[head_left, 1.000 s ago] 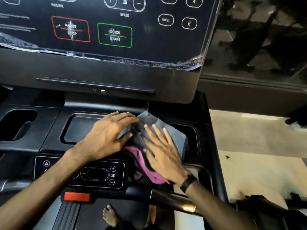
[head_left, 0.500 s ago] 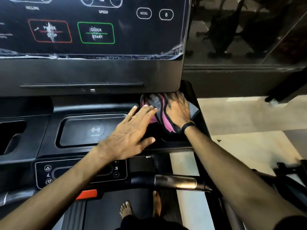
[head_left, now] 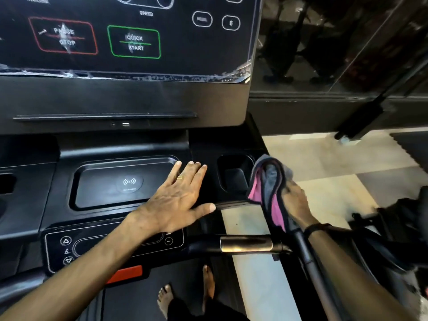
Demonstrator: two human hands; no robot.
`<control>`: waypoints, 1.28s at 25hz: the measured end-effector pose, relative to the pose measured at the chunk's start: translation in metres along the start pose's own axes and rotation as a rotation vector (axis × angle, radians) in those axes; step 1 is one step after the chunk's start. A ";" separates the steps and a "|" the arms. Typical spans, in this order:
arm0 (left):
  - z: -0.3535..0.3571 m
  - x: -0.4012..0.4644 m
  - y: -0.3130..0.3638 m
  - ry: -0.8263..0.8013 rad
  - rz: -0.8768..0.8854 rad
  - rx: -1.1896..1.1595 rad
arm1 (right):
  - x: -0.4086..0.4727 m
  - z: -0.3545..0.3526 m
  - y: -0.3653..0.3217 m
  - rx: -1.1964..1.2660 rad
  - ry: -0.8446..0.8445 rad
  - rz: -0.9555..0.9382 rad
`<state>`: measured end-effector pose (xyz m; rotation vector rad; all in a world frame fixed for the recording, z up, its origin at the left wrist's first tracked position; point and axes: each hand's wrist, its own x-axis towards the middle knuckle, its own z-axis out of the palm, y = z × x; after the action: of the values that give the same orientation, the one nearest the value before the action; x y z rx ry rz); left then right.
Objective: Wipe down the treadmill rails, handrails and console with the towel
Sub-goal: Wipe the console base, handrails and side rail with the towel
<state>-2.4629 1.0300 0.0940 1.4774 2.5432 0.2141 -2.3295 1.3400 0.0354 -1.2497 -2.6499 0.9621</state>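
Observation:
The grey and pink towel [head_left: 269,186] is bunched in my right hand [head_left: 297,202], which grips it at the right edge of the black console tray [head_left: 69,156], just beside the right cup holder [head_left: 234,177]. My left hand [head_left: 178,200] lies flat with straight fingers on the tray between the wireless charging pad [head_left: 111,184] and the cup holder. The console screen [head_left: 139,38] fills the top of the view. A metal-sleeved handrail [head_left: 245,244] crosses below my hands, and the right side handrail [head_left: 310,258] runs down from under the towel.
A lower control panel [head_left: 58,246] and a red stop key [head_left: 125,274] sit under my left forearm. Bare feet [head_left: 206,286] stand on the belt. Pale floor [head_left: 324,163] lies right of the treadmill, with dark gym equipment [head_left: 407,218] at the far right.
My right hand has pulled the towel from the back corner of the tray forward and right, to the tray's right edge. My left hand stays flat on the tray.

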 end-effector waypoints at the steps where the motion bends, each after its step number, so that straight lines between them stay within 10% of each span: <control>1: -0.001 0.002 -0.003 -0.022 -0.007 -0.016 | -0.022 0.005 0.002 -0.135 0.004 -0.112; 4: -0.009 0.011 -0.006 -0.056 -0.032 -0.070 | -0.048 0.013 0.003 -0.452 -0.041 -0.322; 9: -0.012 0.017 -0.013 -0.039 -0.071 -0.083 | 0.027 -0.001 -0.032 -0.293 -0.104 0.031; 13: -0.012 0.019 -0.017 -0.054 -0.129 -0.088 | -0.015 0.022 -0.005 -0.471 -0.039 -0.197; 18: -0.005 0.030 -0.017 -0.111 -0.088 -0.069 | 0.068 -0.007 -0.039 -0.266 -0.134 0.080; 22: -0.004 0.045 -0.011 -0.090 -0.076 -0.143 | -0.005 0.021 0.002 -0.367 -0.047 -0.199; 28: -0.007 0.046 -0.033 -0.025 -0.032 -0.262 | 0.051 0.000 -0.009 -0.192 -0.135 0.152; 32: -0.013 0.059 -0.035 0.115 0.032 -0.396 | -0.025 0.061 -0.090 -0.546 0.064 -0.240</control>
<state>-2.5239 1.0640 0.0931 1.3815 2.3764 0.7779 -2.3925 1.2484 0.0421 -0.9620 -3.0232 0.1615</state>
